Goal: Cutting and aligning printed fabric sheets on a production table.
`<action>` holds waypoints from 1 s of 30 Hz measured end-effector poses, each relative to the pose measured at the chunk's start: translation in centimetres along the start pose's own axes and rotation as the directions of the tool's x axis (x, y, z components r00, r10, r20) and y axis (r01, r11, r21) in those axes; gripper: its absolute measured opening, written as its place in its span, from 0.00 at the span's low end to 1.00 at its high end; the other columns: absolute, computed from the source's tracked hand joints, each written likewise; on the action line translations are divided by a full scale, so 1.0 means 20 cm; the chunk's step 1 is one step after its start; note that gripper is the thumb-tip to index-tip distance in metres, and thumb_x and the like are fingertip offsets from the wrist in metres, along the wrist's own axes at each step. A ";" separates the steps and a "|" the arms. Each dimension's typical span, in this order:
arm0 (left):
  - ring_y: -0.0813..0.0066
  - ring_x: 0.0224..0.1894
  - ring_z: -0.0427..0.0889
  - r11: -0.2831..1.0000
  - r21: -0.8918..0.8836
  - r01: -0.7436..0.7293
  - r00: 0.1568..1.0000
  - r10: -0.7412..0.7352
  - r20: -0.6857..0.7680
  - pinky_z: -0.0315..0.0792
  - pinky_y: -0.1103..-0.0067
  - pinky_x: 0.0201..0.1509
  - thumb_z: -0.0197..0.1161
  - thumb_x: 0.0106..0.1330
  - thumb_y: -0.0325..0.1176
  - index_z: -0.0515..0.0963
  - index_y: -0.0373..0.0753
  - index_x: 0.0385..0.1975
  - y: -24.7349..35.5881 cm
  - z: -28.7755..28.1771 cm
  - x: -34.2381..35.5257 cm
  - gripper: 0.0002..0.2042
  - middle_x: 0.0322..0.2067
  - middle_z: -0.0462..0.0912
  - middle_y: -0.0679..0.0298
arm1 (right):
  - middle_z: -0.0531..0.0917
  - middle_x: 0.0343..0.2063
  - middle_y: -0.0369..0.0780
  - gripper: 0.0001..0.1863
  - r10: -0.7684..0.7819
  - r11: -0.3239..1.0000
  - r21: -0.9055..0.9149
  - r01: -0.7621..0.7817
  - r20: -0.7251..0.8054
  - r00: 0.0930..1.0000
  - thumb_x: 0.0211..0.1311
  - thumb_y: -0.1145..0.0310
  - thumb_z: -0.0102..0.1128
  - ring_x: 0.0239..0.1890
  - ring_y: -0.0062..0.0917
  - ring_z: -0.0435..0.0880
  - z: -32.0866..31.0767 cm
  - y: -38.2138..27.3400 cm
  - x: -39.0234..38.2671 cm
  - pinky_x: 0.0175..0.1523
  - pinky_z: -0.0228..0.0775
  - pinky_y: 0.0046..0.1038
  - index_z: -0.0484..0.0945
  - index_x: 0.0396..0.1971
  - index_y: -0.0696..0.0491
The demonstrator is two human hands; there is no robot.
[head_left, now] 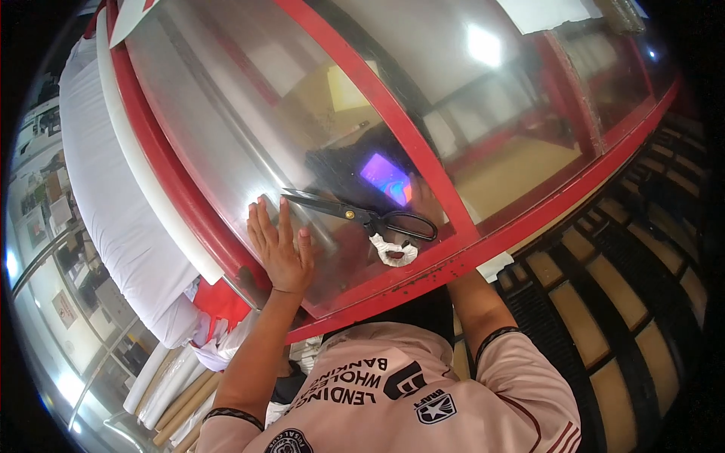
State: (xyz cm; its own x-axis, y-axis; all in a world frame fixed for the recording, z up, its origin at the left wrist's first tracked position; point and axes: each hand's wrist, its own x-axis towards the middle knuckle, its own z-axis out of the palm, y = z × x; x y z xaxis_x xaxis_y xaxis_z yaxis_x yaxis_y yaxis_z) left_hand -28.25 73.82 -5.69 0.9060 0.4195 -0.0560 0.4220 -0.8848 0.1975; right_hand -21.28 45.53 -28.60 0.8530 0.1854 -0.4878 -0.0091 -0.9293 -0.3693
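My left hand (282,245) lies on the glass top (249,143) with its fingers spread and nothing in it. Just right of its fingertips are large black scissors (349,214), resting on the glass, one handle loop wrapped in white cloth. My right forearm (479,302) passes below the red frame edge (423,283). Through the glass, my right hand (427,202) shows dimly at the edge of a phone (387,180) with a lit purple and blue screen. It seems to grip the phone; most of the fingers are hidden.
Red bars (377,98) divide the glass top. White cloth (124,181) bulges along the left side, above several rolls (174,392). Under the glass is a yellowish panel (506,174). Dark slatted flooring (604,302) lies at right. A white sheet (544,11) is at the far edge.
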 end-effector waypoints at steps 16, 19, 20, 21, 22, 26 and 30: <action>0.36 0.70 0.52 0.999 -0.017 -0.037 0.991 0.034 -0.129 0.45 0.48 0.72 0.53 0.69 0.41 0.67 0.38 0.65 0.11 -0.10 0.02 0.26 0.67 0.57 0.39 | 0.77 0.29 0.34 0.15 0.635 0.681 0.728 0.079 -0.640 0.432 0.57 0.83 0.54 0.30 0.19 0.76 -1.05 1.09 -0.11 0.41 0.72 0.23 0.74 0.46 0.59; 0.38 0.70 0.53 0.999 -0.020 0.041 0.995 -0.042 -0.095 0.45 0.50 0.73 0.54 0.69 0.41 0.68 0.39 0.64 0.09 -0.13 -0.03 0.25 0.67 0.58 0.41 | 0.79 0.35 0.37 0.12 0.402 0.790 0.519 0.327 -0.841 0.362 0.65 0.76 0.58 0.37 0.20 0.77 -1.93 0.43 0.12 0.44 0.72 0.23 0.74 0.48 0.60; 0.39 0.71 0.53 0.998 -0.028 0.056 0.995 -0.058 -0.078 0.46 0.51 0.73 0.54 0.69 0.41 0.68 0.40 0.64 0.08 -0.12 -0.03 0.25 0.67 0.59 0.42 | 0.79 0.36 0.37 0.14 0.378 0.743 0.524 0.417 -0.842 0.385 0.65 0.74 0.59 0.38 0.20 0.78 -2.14 0.23 0.26 0.45 0.72 0.24 0.74 0.49 0.60; 0.40 0.71 0.53 0.997 -0.042 0.066 0.996 -0.068 -0.058 0.46 0.52 0.73 0.53 0.69 0.41 0.69 0.40 0.64 0.10 -0.11 -0.01 0.24 0.67 0.59 0.42 | 0.81 0.40 0.38 0.15 0.298 0.616 0.533 0.581 -0.839 0.454 0.66 0.72 0.59 0.42 0.21 0.79 -2.28 0.14 0.49 0.48 0.73 0.23 0.75 0.50 0.60; 0.40 0.71 0.53 0.997 -0.042 0.066 0.994 -0.069 -0.089 0.46 0.52 0.73 0.53 0.69 0.41 0.69 0.40 0.64 0.11 -0.10 0.02 0.24 0.67 0.59 0.42 | 0.81 0.43 0.40 0.16 0.301 0.414 0.642 0.645 -0.766 0.569 0.66 0.70 0.60 0.45 0.23 0.80 -2.41 -0.03 0.69 0.50 0.74 0.24 0.74 0.51 0.59; 0.42 0.71 0.54 0.970 -0.150 0.190 0.975 -0.204 -0.089 0.47 0.54 0.73 0.51 0.72 0.40 0.69 0.39 0.64 0.21 -0.11 0.05 0.22 0.67 0.59 0.42 | 0.78 0.48 0.45 0.28 0.053 -0.422 0.904 0.063 -0.044 0.998 0.63 0.57 0.65 0.47 0.29 0.78 -2.76 -0.55 1.50 0.58 0.72 0.33 0.70 0.53 0.62; 0.43 0.70 0.57 0.785 -0.502 0.363 0.834 -0.514 -0.201 0.54 0.60 0.72 0.52 0.73 0.37 0.68 0.35 0.63 0.39 -0.09 -0.02 0.22 0.68 0.56 0.39 | 0.79 0.50 0.43 0.27 0.020 -0.694 0.718 0.057 -0.060 0.998 0.60 0.60 0.67 0.52 0.32 0.78 -2.69 -0.90 1.86 0.53 0.74 0.39 0.71 0.55 0.57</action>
State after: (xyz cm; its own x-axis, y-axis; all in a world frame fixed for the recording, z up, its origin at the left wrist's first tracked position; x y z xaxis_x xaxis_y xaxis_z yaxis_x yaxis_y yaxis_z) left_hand -25.47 67.13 -2.29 0.5325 0.8451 0.0482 0.6433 -0.4411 0.6258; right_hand 38.79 52.03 2.52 0.8826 0.1469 -0.4467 -0.3192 0.8846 -0.3398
